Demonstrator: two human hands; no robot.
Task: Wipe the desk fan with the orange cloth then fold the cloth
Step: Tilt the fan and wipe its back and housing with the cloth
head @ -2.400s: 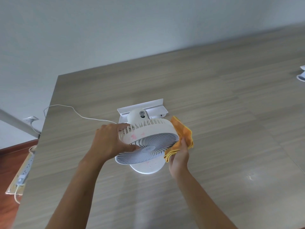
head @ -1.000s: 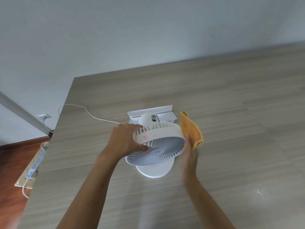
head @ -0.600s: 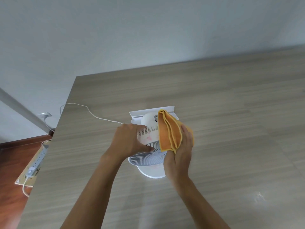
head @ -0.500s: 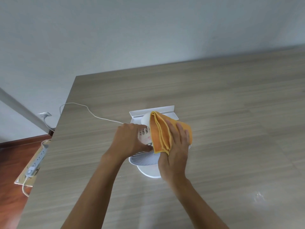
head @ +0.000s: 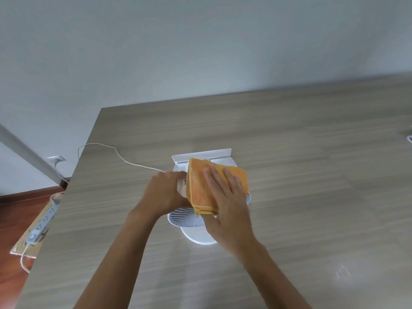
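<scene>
Fingers [head: 219,178] of the right hand [head: 227,197] lie straight, pressing the folded orange cloth [head: 200,186] onto the desk fan [head: 189,219] housing, while the left hand [head: 162,192] grips its side, likely steadying it on the table [head: 312,175].

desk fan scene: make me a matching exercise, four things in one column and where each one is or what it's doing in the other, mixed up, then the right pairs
Things
1. orange cloth
2. left hand
3. right hand
4. power strip

Places or states
A. lies on the floor left of the table
B. presses flat on the cloth
C. draped over the top of the desk fan
D. grips the fan's left side

Pairs: 1-C, 2-D, 3-B, 4-A
</scene>
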